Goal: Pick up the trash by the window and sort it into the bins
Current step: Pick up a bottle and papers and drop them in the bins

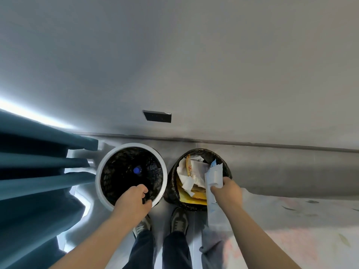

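Trash in hand now is a white paper wrapper (213, 177), held over the paper-filled black bin (169, 193), so the drop-off step is under way. Next, I judge, the fingers must let go so it falls inside the rim. The right hand (228, 191) has a closed grip, pinching the wrapper. The left hand (134, 200) hangs over the white-rimmed bin (101, 171), fingers curled; whether it holds anything I cannot tell.

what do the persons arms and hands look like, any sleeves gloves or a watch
The left arm and right arm are bare all the way to the frame's edge; no sleeves show. The left hand and right hand wear no gloves, and no watch, ring or band is visible on either.
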Demonstrator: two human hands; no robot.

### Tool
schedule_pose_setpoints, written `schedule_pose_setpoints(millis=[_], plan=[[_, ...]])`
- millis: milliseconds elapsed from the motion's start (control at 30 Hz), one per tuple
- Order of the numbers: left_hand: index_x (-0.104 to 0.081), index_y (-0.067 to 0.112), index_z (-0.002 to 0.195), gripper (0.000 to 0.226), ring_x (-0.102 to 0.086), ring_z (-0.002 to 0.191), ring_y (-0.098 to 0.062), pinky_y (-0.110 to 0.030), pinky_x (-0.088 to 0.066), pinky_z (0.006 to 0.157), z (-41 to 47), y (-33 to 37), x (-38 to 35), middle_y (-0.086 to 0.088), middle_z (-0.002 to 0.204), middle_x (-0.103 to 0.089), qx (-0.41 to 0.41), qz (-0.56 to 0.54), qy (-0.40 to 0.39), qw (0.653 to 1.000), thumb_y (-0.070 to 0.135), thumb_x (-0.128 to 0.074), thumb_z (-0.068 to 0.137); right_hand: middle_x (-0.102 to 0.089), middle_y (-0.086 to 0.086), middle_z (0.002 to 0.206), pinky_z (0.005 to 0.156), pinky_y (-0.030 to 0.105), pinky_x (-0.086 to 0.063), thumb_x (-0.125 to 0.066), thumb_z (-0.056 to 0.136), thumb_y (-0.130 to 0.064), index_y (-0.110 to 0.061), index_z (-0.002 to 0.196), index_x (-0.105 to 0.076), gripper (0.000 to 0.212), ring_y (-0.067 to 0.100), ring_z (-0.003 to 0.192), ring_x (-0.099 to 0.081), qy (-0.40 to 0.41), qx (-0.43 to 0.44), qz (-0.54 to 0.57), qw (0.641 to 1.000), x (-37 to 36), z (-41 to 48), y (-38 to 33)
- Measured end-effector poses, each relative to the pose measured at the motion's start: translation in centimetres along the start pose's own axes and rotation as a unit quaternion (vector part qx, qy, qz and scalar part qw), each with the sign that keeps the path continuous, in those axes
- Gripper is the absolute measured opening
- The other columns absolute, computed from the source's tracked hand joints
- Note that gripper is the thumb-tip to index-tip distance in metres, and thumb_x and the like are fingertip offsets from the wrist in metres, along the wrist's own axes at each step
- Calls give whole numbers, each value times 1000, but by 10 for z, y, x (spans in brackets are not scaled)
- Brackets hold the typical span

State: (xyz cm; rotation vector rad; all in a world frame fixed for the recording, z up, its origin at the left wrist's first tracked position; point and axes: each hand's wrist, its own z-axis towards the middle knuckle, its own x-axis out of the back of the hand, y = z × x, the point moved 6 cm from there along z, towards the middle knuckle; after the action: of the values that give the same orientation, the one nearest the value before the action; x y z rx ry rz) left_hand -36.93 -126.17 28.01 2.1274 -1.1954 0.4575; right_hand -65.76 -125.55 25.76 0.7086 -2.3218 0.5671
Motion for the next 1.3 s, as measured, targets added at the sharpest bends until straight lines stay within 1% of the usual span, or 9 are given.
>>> schedule_pose_setpoints(millis=[67, 167, 300, 400, 567, 733, 1033, 1200, 1300], plan=[[-54, 18, 123, 37, -56, 102, -13, -30, -49, 91, 6, 2, -5, 4, 111, -57, -3, 7, 0, 1000, 27, -61, 88, -60, 6, 86, 70, 35, -55, -55, 87, -21, -12, 100, -55, 16, 23, 80, -59, 13, 18, -28, 999, -2, 12, -4], [-56, 18, 121, 35, -57, 102, -14, -30, -49, 90, 16, 4, -14, 4, 110, -58, -6, 19, -1, 1000, 28, -61, 87, -65, 7, 97, 71, 32, -52, -54, 88, -21, -14, 110, -54, 22, 25, 85, -61, 17, 55, -70, 996, -7, 28, -11], [-54, 19, 122, 35, -57, 103, -13, -27, -49, 87, 24, 5, -22, 4, 113, -59, -11, 36, -7, 999, 28, -60, 88, -63, 2, 119, 74, 25, -45, -58, 90, -26, -21, 131, -51, 42, 20, 102, -61, -77, 85, -96, 989, -30, 38, -11], [-54, 19, 123, 36, -57, 103, -13, -26, -48, 86, 28, 7, -23, 5, 113, -60, -9, 44, -7, 999, 29, -59, 88, -62, 5, 119, 76, 23, -44, -54, 88, -19, -19, 128, -55, 40, 22, 104, -59, -121, 74, -94, 985, -44, 35, -2], [-56, 18, 122, 36, -57, 102, -13, -26, -48, 87, 28, 13, -19, 5, 111, -60, -8, 44, -4, 999, 28, -59, 88, -62, 6, 114, 78, 27, -48, -49, 87, -17, -19, 122, -59, 36, 21, 97, -60, -118, 54, -79, 988, -44, 23, 11], [-54, 20, 122, 36, -57, 102, -10, -21, -44, 83, 18, 37, -4, 6, 112, -60, -35, 43, -2, 998, 30, -59, 87, -63, 3, 113, 77, 25, -46, -49, 88, -18, -20, 122, -58, 35, 19, 100, -59, -110, 78, -95, 986, -25, 2, 4], [-49, 22, 129, 41, -57, 106, -14, -24, -44, 84, -56, 81, 76, 5, 120, -58, -61, 81, -18, 995, 36, -54, 90, -60, -2, 124, 86, 28, -46, -48, 92, -24, -24, 128, -52, 36, 19, 110, -57, -73, 242, -209, 945, 58, -104, -80], [-46, 21, 133, 43, -56, 109, -17, -29, -48, 93, -120, 93, 136, 2, 123, -56, -82, 97, -9, 992, 34, -52, 92, -62, 1, 114, 84, 36, -51, -47, 91, -22, -20, 115, -57, 26, 21, 102, -59, -63, 328, -269, 903, 102, -196, -127], [-44, 22, 134, 44, -56, 110, -17, -30, -48, 93, -159, 100, 175, 2, 126, -54, -91, 106, 11, 990, 35, -51, 93, -64, -2, 114, 84, 34, -51, -48, 91, -25, -23, 117, -58, 28, 18, 102, -60, -41, 357, -251, 899, 134, -245, -152]])
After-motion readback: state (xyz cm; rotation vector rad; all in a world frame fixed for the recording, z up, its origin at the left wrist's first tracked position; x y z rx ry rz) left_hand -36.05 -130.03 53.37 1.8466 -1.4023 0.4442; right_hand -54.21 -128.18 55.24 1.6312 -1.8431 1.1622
